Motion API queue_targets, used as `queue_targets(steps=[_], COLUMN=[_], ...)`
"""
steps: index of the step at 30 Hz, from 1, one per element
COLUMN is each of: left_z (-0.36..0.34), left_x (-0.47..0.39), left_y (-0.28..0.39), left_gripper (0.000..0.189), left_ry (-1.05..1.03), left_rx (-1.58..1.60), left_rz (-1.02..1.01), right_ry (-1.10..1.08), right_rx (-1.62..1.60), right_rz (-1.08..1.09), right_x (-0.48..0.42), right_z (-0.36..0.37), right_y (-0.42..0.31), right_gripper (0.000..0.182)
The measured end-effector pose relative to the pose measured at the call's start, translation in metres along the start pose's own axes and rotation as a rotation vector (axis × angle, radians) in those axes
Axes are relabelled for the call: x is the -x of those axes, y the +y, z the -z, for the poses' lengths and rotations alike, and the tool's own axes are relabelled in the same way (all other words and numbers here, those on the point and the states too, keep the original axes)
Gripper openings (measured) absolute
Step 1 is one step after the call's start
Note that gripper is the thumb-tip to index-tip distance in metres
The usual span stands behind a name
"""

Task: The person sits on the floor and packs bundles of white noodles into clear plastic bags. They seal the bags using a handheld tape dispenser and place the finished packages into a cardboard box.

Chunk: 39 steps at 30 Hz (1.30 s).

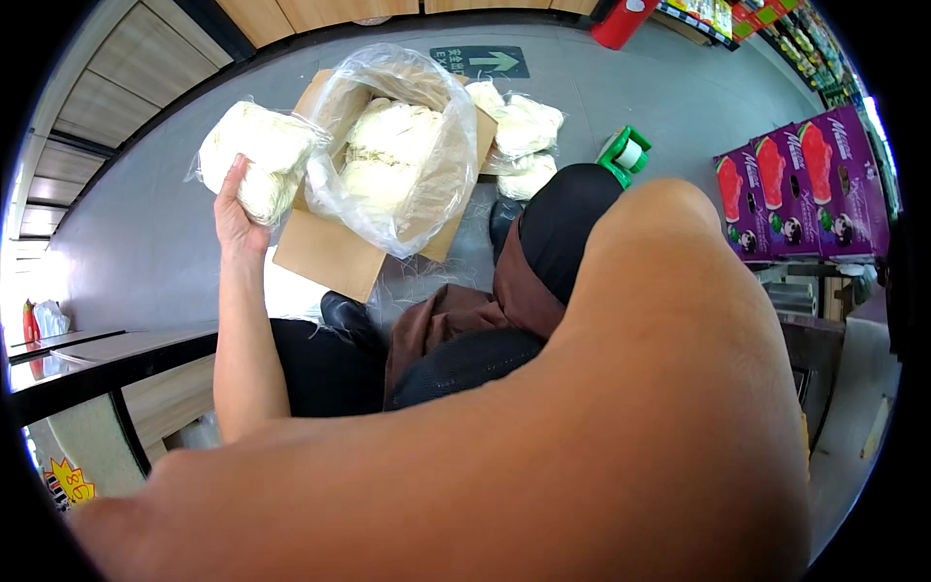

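Observation:
My left hand [244,218] grips a clear plastic bag of pale, noodle-like strands [254,149], raised at the left of an open cardboard box [327,254]. A clear plastic liner [454,174] spreads over the box's rim. Inside it lie more bundles of pale strands [393,145]. Across the bottom of the view stretches my right arm, bent at the elbow. My right hand [120,502] is blurred at the lower left, close to the camera, and its fingers are hard to make out.
Several more bagged bundles [531,124] lie right of the box. Past them is a green tape dispenser [624,154] on the floor [582,94]. Purple cartons with melon pictures [807,189] stand at the right. At the left is a black-edged counter [116,371]. Loose strands litter the floor.

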<state>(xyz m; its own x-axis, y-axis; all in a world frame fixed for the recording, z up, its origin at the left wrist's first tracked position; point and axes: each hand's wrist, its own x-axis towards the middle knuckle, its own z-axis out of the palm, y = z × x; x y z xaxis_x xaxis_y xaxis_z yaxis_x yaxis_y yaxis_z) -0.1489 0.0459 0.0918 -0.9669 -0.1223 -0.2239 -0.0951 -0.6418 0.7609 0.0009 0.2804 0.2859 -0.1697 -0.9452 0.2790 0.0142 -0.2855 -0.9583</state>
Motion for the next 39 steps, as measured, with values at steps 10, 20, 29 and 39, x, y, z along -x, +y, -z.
queue_targets(steps=[10,20,29,39], left_z=[0.013,0.050,0.044,0.039], left_x=[0.006,0.016,0.016,0.008], left_y=[0.008,0.020,0.019,0.008], left_gripper=[0.053,0.055,0.057,0.055], left_ry=[-0.017,0.115,0.130,0.105], left_rx=[0.082,0.036,-0.076,-0.058], left_rz=[0.056,0.079,0.076,0.158], right_ry=[0.511,1.341,1.335,1.171], right_rx=[0.265,0.837,0.890,0.895], right_rz=[0.061,-0.940,-1.296,-1.651], right_x=[0.074,0.355,0.358,0.425], right_z=[0.134,0.226,0.167,0.115], right_y=[0.017,0.322,0.350,0.315], right_gripper=[0.021,0.072,0.091,0.090])
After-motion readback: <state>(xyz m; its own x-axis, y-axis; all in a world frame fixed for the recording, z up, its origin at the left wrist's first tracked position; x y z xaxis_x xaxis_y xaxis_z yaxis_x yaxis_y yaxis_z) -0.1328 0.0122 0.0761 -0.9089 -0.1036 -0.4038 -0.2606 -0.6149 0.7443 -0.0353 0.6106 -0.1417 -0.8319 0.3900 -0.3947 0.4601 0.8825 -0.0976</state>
